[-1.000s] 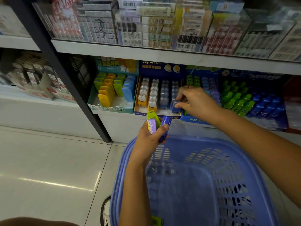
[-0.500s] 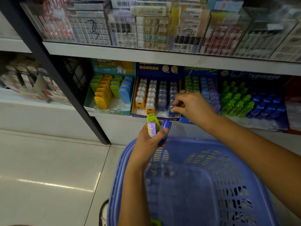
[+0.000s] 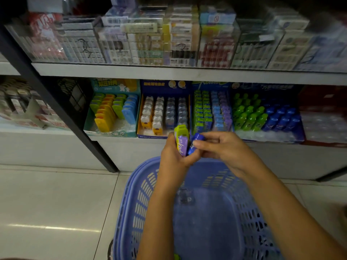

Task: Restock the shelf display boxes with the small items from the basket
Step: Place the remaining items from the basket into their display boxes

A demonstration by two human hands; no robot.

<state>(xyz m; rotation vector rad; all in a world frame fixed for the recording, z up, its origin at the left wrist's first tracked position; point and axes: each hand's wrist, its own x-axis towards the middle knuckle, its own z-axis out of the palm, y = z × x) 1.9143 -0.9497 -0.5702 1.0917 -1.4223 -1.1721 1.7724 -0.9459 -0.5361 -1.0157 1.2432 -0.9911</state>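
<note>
- Glossy pale tile floor (image 3: 47, 203); white shelf (image 3: 131, 72) w/ black post, behind the grip.
- Behind the grip: teal box (image 3: 112, 133) up-left w/ flat yellow, green and blue pieces; navy box (image 3: 159, 85) straight behind w/ rows of clear-capped items.
- Slotted blue plastic basket (image 3: 131, 194) below the grip; clear thing (image 3: 185, 197) inside, blurred, maybe 2.
- Left hand (image 3: 174, 158) grips green-purple item (image 3: 181, 141) and blue item (image 3: 191, 149), side by side.
- Right hand (image 3: 225, 149) pinches blue item's top.

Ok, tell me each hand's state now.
Left hand: closed, holding the green and purple items.
Right hand: closed, pinching the blue item.
</note>
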